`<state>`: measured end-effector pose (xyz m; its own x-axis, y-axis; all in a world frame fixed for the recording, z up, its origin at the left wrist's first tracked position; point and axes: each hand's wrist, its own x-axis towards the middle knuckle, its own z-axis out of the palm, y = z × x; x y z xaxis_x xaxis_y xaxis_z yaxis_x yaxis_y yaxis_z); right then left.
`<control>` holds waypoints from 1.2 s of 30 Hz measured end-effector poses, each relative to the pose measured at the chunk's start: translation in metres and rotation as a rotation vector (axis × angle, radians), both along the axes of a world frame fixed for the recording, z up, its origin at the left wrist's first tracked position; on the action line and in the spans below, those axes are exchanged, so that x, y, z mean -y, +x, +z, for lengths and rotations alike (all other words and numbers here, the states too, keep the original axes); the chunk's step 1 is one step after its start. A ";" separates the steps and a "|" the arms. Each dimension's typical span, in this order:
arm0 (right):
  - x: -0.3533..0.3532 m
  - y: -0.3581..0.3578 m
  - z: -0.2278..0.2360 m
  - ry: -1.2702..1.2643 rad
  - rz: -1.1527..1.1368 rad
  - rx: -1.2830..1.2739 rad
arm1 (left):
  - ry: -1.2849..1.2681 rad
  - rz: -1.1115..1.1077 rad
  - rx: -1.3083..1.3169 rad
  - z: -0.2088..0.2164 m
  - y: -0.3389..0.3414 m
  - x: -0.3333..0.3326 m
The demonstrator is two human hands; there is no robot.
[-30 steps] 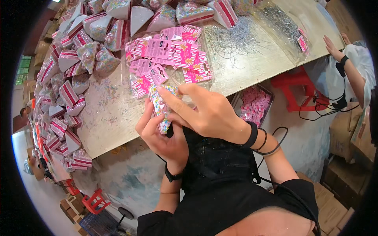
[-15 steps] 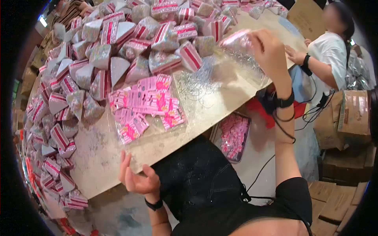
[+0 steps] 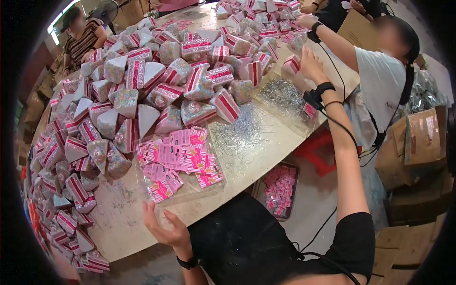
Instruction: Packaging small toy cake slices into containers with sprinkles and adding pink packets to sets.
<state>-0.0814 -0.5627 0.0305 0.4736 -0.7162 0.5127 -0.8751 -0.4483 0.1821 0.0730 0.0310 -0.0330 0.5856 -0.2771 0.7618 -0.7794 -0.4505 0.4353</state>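
My right hand (image 3: 312,65) reaches over the far right of the table with its fingers stretched out. Just left of those fingers is a glittery pink and white cake-slice ornament (image 3: 290,64), and I cannot tell whether they still touch. Near the table's front edge, my left hand (image 3: 166,228) is empty, its fingers apart and half curled. Beyond it, pink printed cards (image 3: 178,159) lie loosely on a clear plastic bag. Silver strings (image 3: 242,130) are spread on the tabletop, and another tangle of silver strings (image 3: 285,97) lies below my right hand.
A large heap of cake-slice ornaments (image 3: 156,90) covers the table's left and far side. Under the front edge stands a tray (image 3: 297,190) of small pink pieces. A co-worker in a white shirt (image 3: 380,80) reaches in at the right, near cardboard boxes (image 3: 413,147). Cables run along my right arm.
My right hand has moved farther off, and its fingers have straightened from around the cake-slice ornament. The view has tilted up, showing more co-workers. My left hand stays by the table edge.
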 end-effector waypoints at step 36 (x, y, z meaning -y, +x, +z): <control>-0.169 -0.019 -0.003 0.536 0.561 0.384 | 0.101 -0.102 0.056 -0.003 0.000 0.003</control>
